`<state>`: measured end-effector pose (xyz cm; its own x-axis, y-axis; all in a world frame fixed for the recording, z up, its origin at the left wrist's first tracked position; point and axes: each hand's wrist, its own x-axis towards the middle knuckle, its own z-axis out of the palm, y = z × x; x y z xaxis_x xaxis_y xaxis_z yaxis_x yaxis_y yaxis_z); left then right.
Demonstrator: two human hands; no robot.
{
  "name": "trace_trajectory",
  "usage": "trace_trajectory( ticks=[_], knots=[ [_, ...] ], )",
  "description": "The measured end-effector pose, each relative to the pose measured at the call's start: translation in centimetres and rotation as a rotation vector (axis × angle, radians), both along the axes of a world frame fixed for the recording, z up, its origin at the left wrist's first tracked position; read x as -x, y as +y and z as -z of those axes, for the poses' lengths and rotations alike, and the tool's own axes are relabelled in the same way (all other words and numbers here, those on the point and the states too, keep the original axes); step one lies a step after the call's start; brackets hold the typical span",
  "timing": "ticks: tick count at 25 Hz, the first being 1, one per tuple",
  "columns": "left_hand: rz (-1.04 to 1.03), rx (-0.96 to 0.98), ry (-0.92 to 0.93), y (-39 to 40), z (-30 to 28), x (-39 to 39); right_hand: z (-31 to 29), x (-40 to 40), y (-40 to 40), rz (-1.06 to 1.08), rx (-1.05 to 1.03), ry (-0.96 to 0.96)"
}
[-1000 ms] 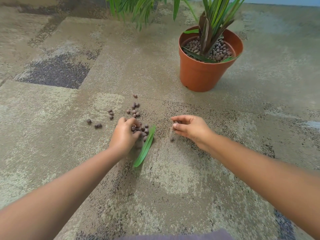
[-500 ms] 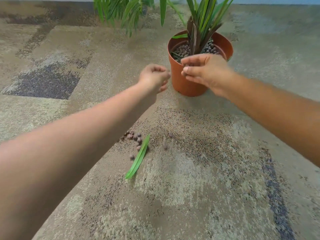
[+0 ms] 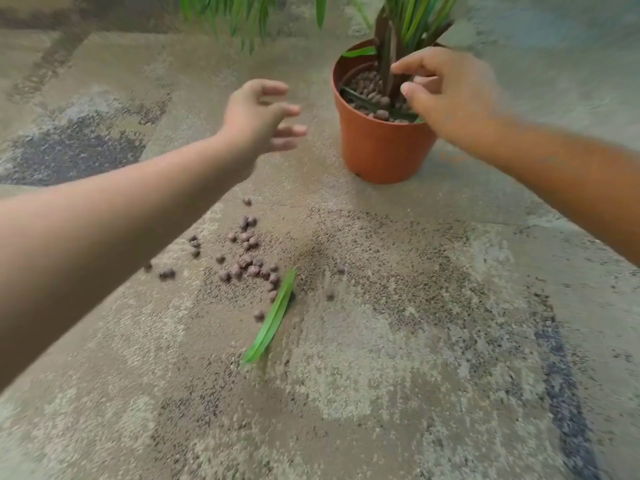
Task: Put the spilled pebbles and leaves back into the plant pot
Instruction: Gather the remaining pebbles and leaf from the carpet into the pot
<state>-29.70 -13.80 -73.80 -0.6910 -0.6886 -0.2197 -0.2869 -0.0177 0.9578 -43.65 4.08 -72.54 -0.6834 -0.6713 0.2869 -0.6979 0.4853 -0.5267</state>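
Note:
An orange plant pot [image 3: 381,152] with a green plant stands on the carpet at the upper right, with brown pebbles [image 3: 369,87] inside it. My right hand [image 3: 446,95] hovers over the pot's right rim, thumb and fingers apart, nothing seen in it. My left hand [image 3: 258,116] is in the air just left of the pot, fingers spread and empty. Several spilled pebbles [image 3: 247,265] lie scattered on the carpet below my left forearm. One loose green leaf [image 3: 272,318] lies beside them, and two stray pebbles [image 3: 330,294] sit to its right.
The floor is patterned beige and grey carpet [image 3: 381,393]. Green fronds [image 3: 242,15] of another plant hang in at the top, left of the pot. The picture is blurred by motion.
Both hands rose from the spilled pebbles to the pot. Since half a second ago their closed fingers have spread, and my left hand has drifted a little left of the pot.

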Motion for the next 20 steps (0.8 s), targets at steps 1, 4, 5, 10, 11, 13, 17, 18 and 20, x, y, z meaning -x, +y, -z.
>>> trace_trajectory(
  ticks=[1, 4, 5, 10, 11, 13, 17, 18, 20],
  knots=[
    [0.018, 0.099, -0.103, -1.7, 1.2, -2.7, 0.7, -1.8, 0.0, -0.104, 0.042, 0.066],
    [0.013, 0.385, -0.424, -6.3, 5.0, -9.8, 4.4, -6.7, -1.3, -0.365, -0.103, 0.055],
    [0.009, 0.489, -0.518, -7.4, 6.2, -11.6, 6.1, -8.1, -2.0, -0.41, -0.211, 0.027],
    [0.043, 0.479, -0.675, -10.3, 10.7, -17.2, 11.5, -12.2, -8.0, -0.601, -0.413, -0.093],
    [0.069, 0.384, -0.652, -10.7, 11.1, -17.8, 12.0, -12.4, -9.4, -0.604, -0.378, -0.106],
    [0.14, 0.312, -0.66, -10.9, 10.9, -18.9, 12.8, -12.5, -12.4, -0.568, -0.323, -0.154],
    [0.219, 0.429, -0.622, -7.5, 11.4, -19.5, 14.3, -12.9, -15.4, -0.473, -0.56, -0.202],
    [0.189, 0.507, -0.619, -6.6, 11.8, -19.6, 14.3, -13.4, -15.5, -0.473, -0.58, -0.17],
    [0.085, 0.639, -0.586, -5.5, 12.9, -20.0, 14.2, -14.1, -15.1, -0.457, -0.499, -0.096]
  ],
)
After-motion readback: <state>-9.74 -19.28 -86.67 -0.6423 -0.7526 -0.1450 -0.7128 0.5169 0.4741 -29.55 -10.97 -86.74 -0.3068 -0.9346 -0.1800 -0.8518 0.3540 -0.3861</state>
